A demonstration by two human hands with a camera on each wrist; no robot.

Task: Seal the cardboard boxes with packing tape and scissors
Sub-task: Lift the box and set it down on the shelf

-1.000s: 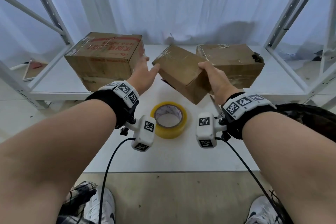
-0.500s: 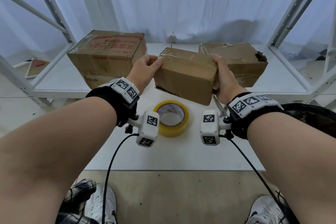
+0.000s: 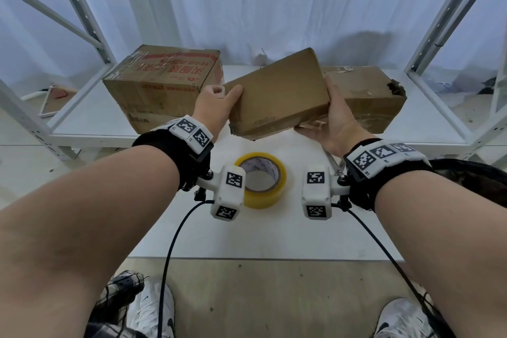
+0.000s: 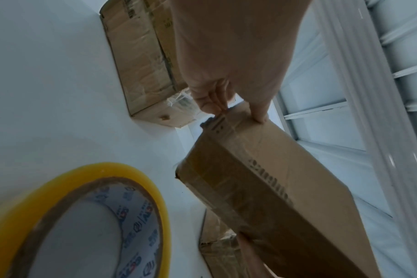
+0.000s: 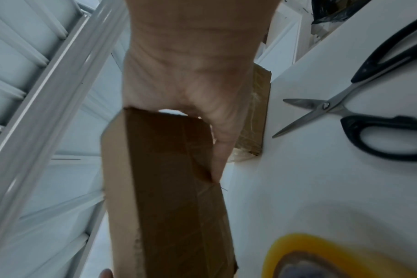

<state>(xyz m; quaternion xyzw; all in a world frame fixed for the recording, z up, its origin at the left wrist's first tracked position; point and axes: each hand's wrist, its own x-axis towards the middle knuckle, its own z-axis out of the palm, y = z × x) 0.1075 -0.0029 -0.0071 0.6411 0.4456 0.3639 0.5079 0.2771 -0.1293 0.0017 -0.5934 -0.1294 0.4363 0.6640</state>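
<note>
We count three cardboard boxes, one tape roll and one pair of scissors. Our left hand and right hand hold the small box tilted in the air above the white table, one hand at each end. The left thumb lies on the top face with the fingers curled around the end; the right palm cups the lower right corner, fingers wrapped behind. The big box sits at the back left, the third box at the back right. The yellow tape lies flat below the held box. The scissors lie open beside it, blades apart.
</note>
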